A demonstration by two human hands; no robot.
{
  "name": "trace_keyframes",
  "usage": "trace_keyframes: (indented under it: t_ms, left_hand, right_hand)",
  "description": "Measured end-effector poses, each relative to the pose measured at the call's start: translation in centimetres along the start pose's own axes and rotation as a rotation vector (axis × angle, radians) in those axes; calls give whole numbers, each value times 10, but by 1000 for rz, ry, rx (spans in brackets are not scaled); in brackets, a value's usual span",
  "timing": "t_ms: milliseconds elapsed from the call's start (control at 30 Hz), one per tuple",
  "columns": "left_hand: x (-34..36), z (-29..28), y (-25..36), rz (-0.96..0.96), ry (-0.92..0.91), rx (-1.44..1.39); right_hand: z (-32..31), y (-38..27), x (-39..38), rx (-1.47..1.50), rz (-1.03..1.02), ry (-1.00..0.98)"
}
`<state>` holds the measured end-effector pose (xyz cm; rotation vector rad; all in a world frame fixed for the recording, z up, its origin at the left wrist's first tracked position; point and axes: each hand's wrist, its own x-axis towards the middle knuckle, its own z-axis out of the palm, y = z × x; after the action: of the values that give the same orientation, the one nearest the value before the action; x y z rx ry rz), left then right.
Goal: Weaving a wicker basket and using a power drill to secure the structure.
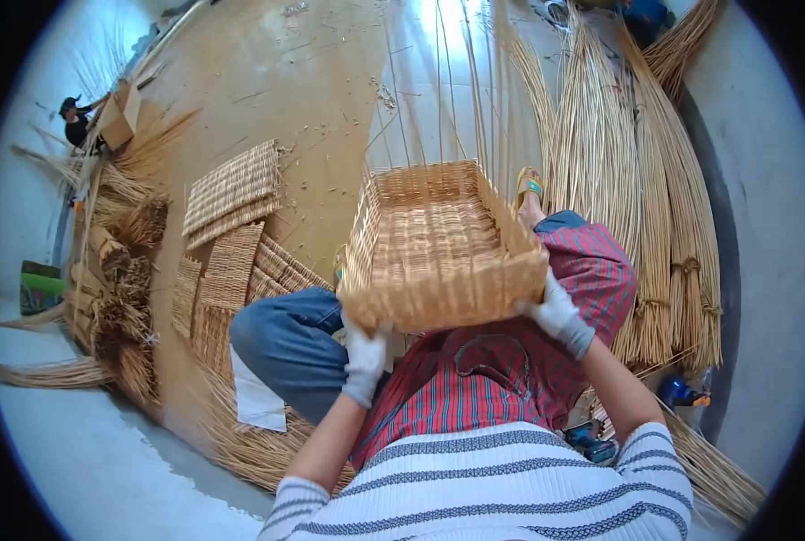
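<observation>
The wicker basket (439, 248) sits on your lap at the centre of the view, rectangular and half woven, with long loose stakes (448, 81) fanning up toward 12 o'clock. Your left hand (364, 356), in a white glove, has its fingers wrapped around the near corner at 7 o'clock; your right hand (558, 311), also gloved, clasps the near corner at 4 o'clock. I judge the basket to be light and fairly stiff along the woven walls, but the free stakes look springy and easy to snap, so hold it by the finished rim and base. Bundles of cane (641, 180) stand close at 2 o'clock, and flat woven panels (231, 194) lie at 9 o'clock. The wooden floor (276, 72) toward 11 o'clock gives the most room for swinging the stakes.
</observation>
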<state>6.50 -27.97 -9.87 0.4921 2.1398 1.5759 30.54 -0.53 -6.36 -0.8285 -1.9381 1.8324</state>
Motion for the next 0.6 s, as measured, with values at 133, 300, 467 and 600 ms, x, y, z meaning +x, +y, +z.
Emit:
trace_keyframes:
  t_ms: [133,300,467,600]
  left_hand:
    - [-18,-6,-51,-297,-62,-96]
    - [54,23,-82,-402,97,-69]
    - [198,33,-99,-395,-60,-359]
    - [237,76,-117,-203,102,-27]
  right_hand:
    - [11,6,-2,-377,410,-10]
    - [-2,34,64,-268,214,-29]
    - [7,72,164,-395,-50,170]
    - [47,90,199,-581,172,444]
